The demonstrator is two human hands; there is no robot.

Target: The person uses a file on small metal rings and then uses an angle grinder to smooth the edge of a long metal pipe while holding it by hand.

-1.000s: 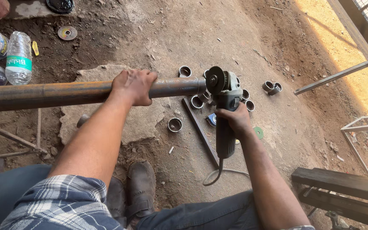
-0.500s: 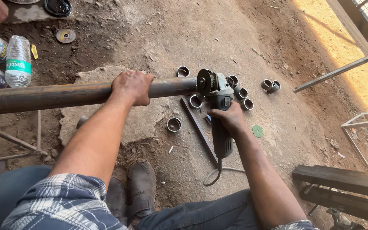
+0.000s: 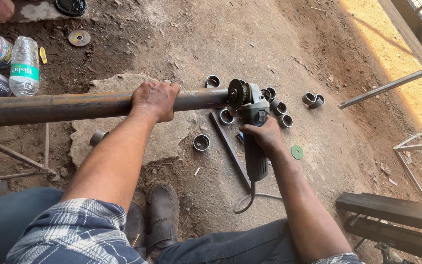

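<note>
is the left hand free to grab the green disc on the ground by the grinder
Probably not as things stand. The left hand is wrapped around the rusty pipe, and the green disc lies on the dirt beyond the right hand and the grinder, so the right forearm crosses the way.

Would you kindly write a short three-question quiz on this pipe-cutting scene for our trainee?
1. True or false: the left hand grips the rusty pipe from above.
2. Which tool does the right hand hold: A hammer, B angle grinder, C spanner?
3. Fill in: the grinder's disc sits at the pipe's free ____.

Key: 1 true; 2 B; 3 end.
</note>
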